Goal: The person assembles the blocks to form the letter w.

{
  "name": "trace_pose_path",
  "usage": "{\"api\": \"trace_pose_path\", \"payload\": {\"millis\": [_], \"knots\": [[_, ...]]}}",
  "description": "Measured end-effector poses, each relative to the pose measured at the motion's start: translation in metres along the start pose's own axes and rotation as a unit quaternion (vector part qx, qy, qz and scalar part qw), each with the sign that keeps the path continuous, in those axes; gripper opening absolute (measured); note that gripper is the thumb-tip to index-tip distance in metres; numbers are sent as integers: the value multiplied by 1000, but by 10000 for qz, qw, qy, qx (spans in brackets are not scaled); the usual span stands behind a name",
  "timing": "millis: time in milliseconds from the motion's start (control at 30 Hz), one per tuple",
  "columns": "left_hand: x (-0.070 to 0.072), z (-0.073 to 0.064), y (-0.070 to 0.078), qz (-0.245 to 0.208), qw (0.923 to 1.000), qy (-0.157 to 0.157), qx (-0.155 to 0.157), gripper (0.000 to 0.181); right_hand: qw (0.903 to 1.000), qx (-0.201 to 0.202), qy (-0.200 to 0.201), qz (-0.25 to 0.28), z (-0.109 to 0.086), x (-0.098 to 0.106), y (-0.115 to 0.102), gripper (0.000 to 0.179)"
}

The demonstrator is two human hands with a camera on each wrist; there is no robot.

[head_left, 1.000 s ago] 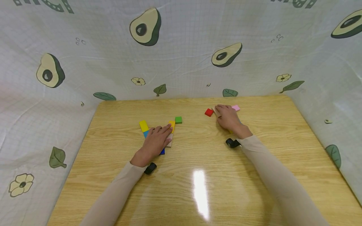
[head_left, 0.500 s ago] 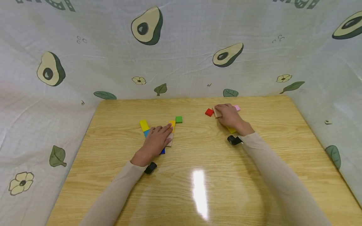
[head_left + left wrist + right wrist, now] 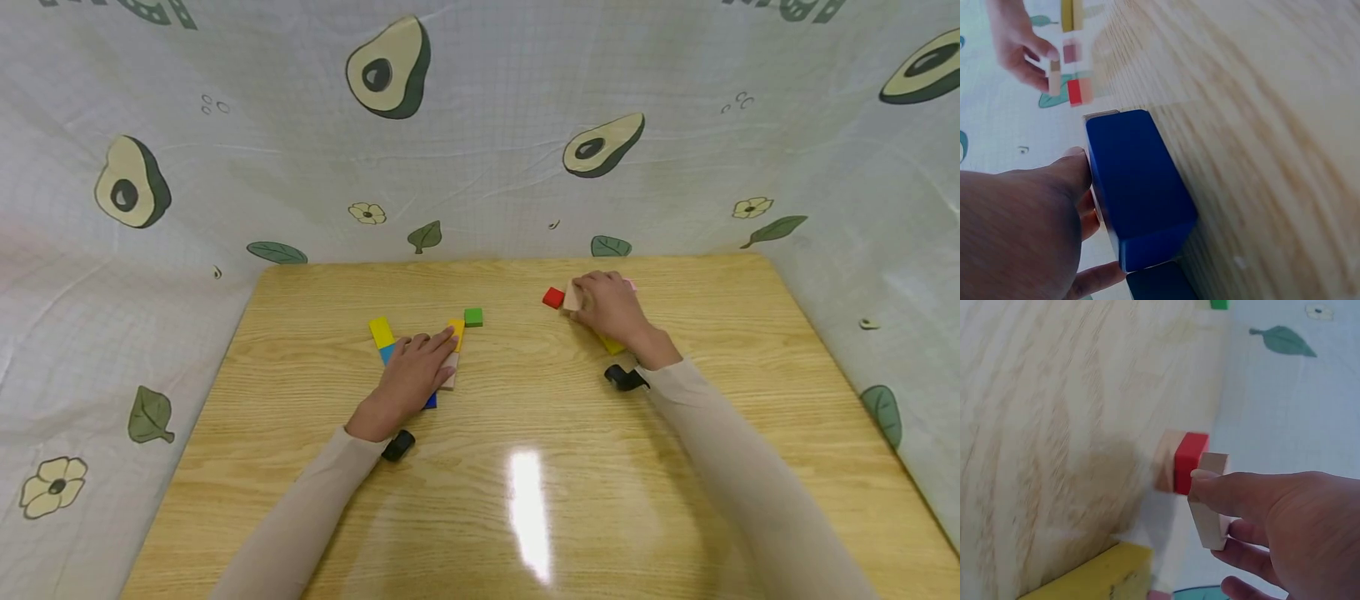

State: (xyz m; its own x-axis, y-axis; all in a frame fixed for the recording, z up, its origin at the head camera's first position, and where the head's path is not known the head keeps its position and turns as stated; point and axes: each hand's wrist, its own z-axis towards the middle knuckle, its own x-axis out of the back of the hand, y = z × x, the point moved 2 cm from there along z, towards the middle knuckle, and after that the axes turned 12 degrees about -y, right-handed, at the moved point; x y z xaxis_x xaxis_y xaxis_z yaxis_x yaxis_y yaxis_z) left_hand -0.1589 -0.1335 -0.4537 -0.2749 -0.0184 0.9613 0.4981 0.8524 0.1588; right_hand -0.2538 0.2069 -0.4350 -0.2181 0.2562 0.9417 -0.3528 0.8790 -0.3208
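My right hand (image 3: 613, 307) pinches a plain wooden block (image 3: 1209, 519) between thumb and fingers, held tilted close beside a red block (image 3: 553, 297). Under and behind that hand lie a yellow block (image 3: 612, 343) and a pink block (image 3: 631, 285), both partly hidden. My left hand (image 3: 410, 375) rests with its fingers spread across a slanting group of blocks. Around it show another yellow block (image 3: 381, 332), a light blue block (image 3: 386, 353), an orange block (image 3: 457, 327), a second plain wooden block (image 3: 450, 379) and a dark blue block (image 3: 1138, 175). The palm covers the group's middle.
A green block (image 3: 473, 317) lies just beyond the orange one. The wooden table (image 3: 480, 467) ends at a curtain (image 3: 480, 150) printed with avocados and leaves, hanging behind and at both sides. A black wrist camera (image 3: 624, 377) sits below the right wrist.
The right hand has taken the plain wooden block in a pinch and tipped it up from lying flat, uncovering more of the yellow block. The left hand has stayed in place.
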Motion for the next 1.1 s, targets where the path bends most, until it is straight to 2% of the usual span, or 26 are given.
{"api": "trace_pose_path", "payload": {"millis": [167,400,600,867,1100], "knots": [[-1,-1,1,-77,9998,-195,32,54,9997,216,18,102,-5,-7,-19,60],[0,-2,1,-13,10000,-77,0,54,9973,692,-197,-122,-8,-18,-52,61],[0,-1,1,-32,10000,1,3,53,9943,987,-392,-114,-4,-31,-74,60],[1,-1,2,43,10000,56,-5,53,9902,1326,-442,-58,1,-44,-90,57],[2,-1,1,48,10000,50,-2,53,9892,1320,-640,-36,6,-49,-97,56]]}}
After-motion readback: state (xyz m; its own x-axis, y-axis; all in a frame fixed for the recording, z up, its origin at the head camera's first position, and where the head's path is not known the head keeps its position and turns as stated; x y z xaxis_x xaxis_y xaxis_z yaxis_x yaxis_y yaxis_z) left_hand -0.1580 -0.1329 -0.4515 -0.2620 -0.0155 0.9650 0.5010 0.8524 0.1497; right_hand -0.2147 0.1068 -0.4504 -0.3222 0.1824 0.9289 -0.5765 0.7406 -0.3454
